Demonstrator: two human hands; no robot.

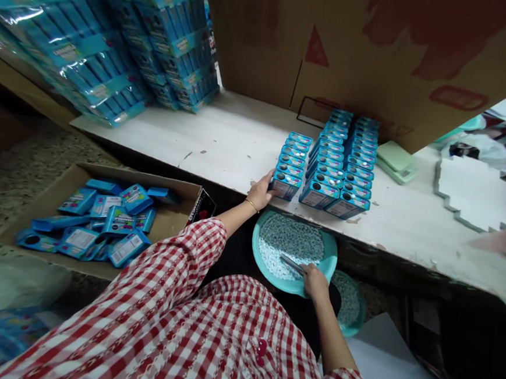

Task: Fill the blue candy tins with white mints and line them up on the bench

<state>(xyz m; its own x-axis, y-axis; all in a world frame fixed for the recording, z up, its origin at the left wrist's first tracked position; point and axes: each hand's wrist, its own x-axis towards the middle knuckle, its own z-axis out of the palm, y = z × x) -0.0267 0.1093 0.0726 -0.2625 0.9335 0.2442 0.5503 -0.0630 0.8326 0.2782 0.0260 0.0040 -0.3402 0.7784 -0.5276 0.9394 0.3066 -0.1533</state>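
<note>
Red-checked blouse [173, 317], probably gold bangle [252, 205]

My view: dim indoor light, glare on shrink-wrapped packs [62, 52] upper left, deep shadow lower right, bowed edges.

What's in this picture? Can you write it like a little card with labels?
Left hand: touching a blue tin
Right hand: holding a metal scraper
Teal plate: holds small grey and white pieces
Second teal plate: beside the first, with grey pieces
Table: white, with rows of blue tins and a green scale
Cardboard box: holds loose blue tins
Sleeve: red and white checks
</note>
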